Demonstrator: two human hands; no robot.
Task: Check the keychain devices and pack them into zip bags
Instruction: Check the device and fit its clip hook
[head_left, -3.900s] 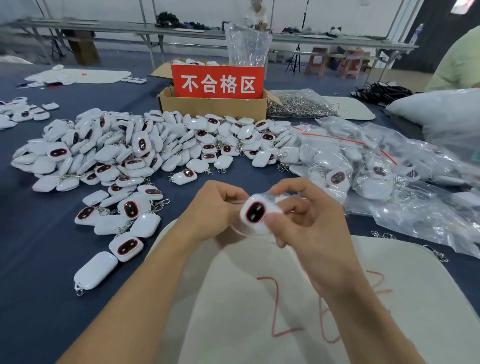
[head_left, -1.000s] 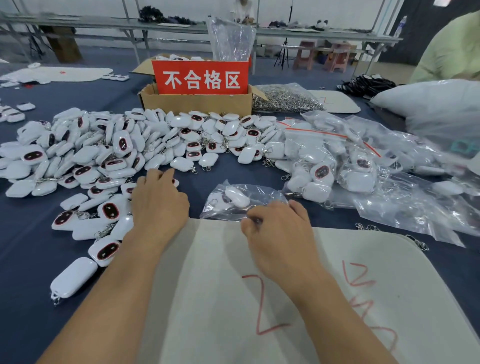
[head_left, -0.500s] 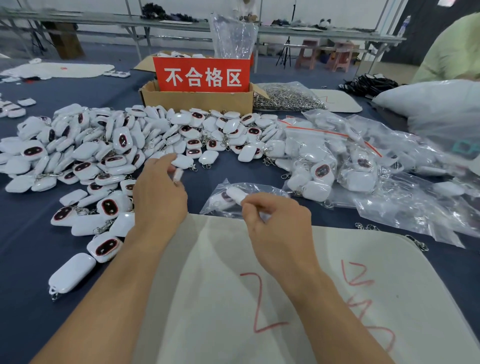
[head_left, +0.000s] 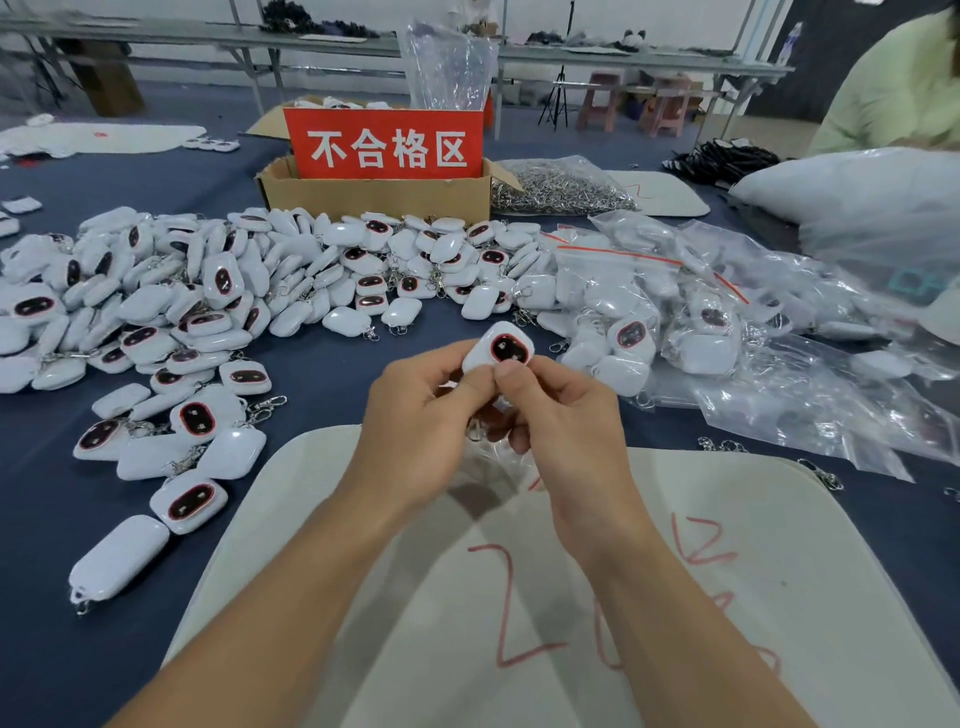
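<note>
Small white glossy plastic keychain device (head_left: 501, 349) pinched between left hand (head_left: 421, 415) and right hand (head_left: 566, 421), hands touching; probably light, rigid, slippery; better gripped at side edges.

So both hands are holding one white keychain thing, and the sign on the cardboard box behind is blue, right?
Not quite. The sign on the cardboard box is red with white characters, not blue; the head view shows it. The rest holds: the left hand and the right hand both pinch one white keychain device.
</note>
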